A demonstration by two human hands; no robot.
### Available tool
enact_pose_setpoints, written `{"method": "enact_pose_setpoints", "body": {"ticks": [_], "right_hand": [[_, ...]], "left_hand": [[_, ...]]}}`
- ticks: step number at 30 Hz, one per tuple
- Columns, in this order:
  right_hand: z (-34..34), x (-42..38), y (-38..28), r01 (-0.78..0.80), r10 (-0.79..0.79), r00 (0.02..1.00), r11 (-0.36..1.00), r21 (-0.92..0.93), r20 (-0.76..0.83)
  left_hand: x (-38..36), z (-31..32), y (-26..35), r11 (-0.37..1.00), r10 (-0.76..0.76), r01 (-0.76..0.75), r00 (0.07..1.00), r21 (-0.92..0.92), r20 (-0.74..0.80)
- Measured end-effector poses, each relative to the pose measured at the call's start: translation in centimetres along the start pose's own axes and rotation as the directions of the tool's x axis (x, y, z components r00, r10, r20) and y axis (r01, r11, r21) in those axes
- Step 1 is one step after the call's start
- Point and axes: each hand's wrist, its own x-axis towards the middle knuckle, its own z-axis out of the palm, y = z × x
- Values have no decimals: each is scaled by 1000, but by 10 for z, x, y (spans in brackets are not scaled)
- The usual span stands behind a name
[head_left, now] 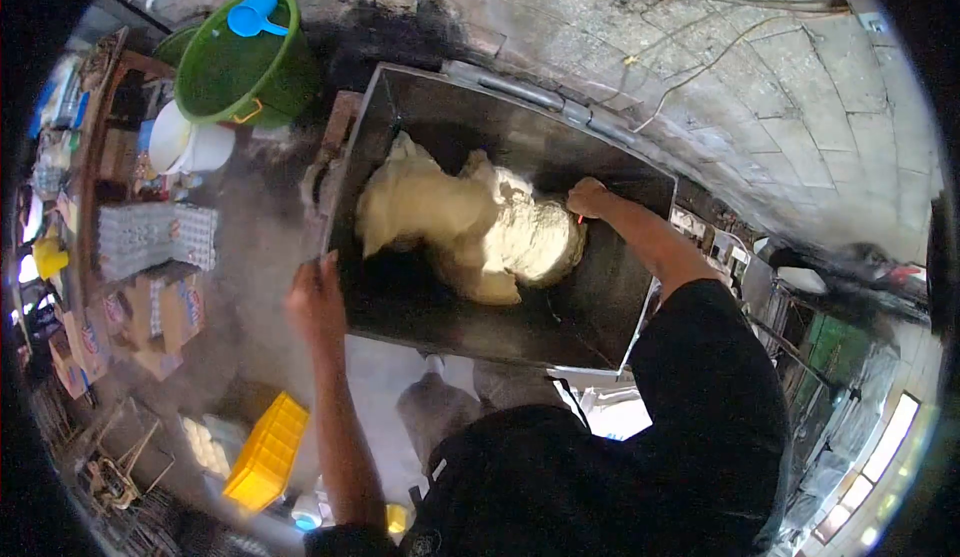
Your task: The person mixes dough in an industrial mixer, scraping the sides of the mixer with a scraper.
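Observation:
A dark metal trough holds a large pale mass of dough, lit brightly on its right part and smooth or blurred on its left. My left hand is at the trough's left wall near the front corner, with its fingers closed at the rim; whether they grip it is hard to tell. Inside the trough, at the upper right edge of the dough, my right hand is closed on something small, of which only a red-orange tip shows.
A green tub with a blue scoop stands at the upper left, above a white bucket. Egg trays, cardboard boxes and a yellow crate lie left. A block wall runs behind the trough.

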Motion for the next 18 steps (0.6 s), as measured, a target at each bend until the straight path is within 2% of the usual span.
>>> {"method": "enact_pose_setpoints", "body": {"ticks": [2,3,4,5,8,9,11,13,14,16,18], "right_hand": [[-54,-43,-16,10,-6,997,999,-53,72],[-46,-56,-11,132,-138,989,987,-87,-58],[-36,-69,-9,186,-186,952,982,-22,-244],[-64,-103,-21,187,-184,960,982,-9,-210],[-92,-187,-66,271,-170,889,944,190,-424],[-93,-204,-80,251,-112,928,892,375,-355],[-95,-231,-113,159,-39,982,697,699,-184],[-144,-257,-144,-166,0,982,460,872,187],[-89,-243,-153,-195,-26,974,416,888,226],[-46,-220,-177,-99,-156,960,589,802,233],[-19,-184,-191,13,-156,979,696,718,133]], "left_hand": [[5,1,-3,998,-45,44,999,51,29],[2,0,-5,994,-74,69,995,86,67],[0,2,-6,993,-68,62,996,97,52],[-1,4,-6,993,-56,52,998,108,36],[-1,3,-7,993,-57,54,998,108,27],[0,3,-4,993,-63,60,998,97,24],[1,1,1,994,-84,82,996,71,27],[0,3,0,995,-81,79,996,61,27],[1,5,-5,996,-67,65,997,64,24],[1,5,-9,993,-78,74,996,93,39],[1,3,-2,984,-127,117,990,137,67]]}}
